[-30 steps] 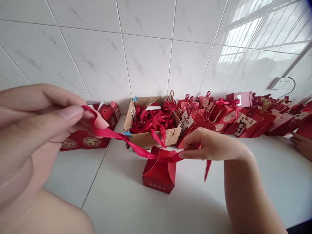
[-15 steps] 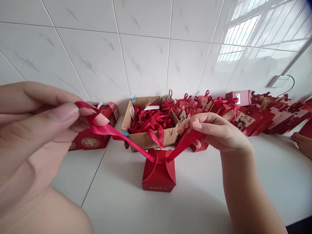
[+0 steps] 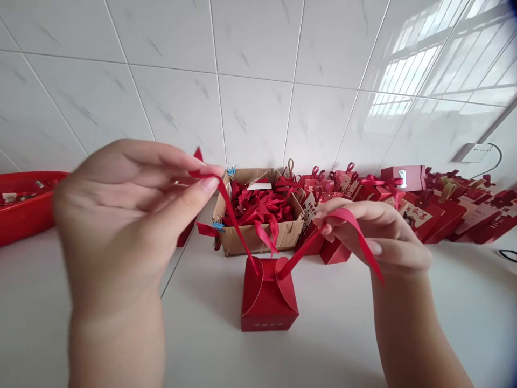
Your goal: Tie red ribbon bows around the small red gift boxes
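A small red gift box (image 3: 269, 299) stands on the white floor in the middle of the view, its curved flaps closed at the top. A red ribbon (image 3: 234, 215) runs through the top of the box and rises on both sides. My left hand (image 3: 133, 215) pinches the left end of the ribbon between thumb and fingers, up and to the left of the box. My right hand (image 3: 377, 234) holds the right end, which loops over my fingers and hangs down past them.
Behind the box, a cardboard carton (image 3: 258, 229) full of red ribbons stands against the tiled wall. Several finished red gift boxes (image 3: 407, 202) line the wall to the right. A red tray (image 3: 24, 205) sits at the far left. A wall socket (image 3: 476, 152) with a cable is at the right.
My left hand moved away from the camera toward the box, still pinching the ribbon. My right hand wrapped its ribbon end over the fingers. The view shifted left, showing the red tray.
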A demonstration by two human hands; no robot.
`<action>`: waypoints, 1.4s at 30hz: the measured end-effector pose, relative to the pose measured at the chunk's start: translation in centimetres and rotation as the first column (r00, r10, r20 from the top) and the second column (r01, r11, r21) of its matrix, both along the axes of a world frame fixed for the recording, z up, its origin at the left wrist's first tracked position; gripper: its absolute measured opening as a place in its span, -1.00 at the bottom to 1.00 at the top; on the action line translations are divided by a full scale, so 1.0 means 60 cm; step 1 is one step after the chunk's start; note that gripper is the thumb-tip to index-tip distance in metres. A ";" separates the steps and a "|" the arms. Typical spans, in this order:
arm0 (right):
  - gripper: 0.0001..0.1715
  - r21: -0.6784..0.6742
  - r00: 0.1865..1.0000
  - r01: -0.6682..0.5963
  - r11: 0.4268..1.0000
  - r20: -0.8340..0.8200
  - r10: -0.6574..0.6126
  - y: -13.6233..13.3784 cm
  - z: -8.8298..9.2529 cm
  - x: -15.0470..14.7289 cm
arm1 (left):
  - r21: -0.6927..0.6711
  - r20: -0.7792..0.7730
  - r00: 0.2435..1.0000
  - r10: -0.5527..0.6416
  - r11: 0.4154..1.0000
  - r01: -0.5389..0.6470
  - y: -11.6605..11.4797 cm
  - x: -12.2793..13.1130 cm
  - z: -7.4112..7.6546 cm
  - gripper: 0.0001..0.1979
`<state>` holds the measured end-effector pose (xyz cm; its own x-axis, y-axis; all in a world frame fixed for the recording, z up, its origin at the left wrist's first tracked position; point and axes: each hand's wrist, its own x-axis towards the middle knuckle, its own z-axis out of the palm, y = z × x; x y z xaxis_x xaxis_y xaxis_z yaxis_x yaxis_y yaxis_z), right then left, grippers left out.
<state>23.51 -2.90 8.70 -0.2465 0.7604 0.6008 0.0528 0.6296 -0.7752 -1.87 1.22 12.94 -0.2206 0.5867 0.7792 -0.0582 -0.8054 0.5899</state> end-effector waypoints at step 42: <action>-0.87 -0.069 0.944 -0.024 0.997 -0.330 0.000 0.025 0.016 -0.151 | 0.122 -0.330 0.937 -0.114 0.979 0.162 -0.020 0.039 -0.029 -0.87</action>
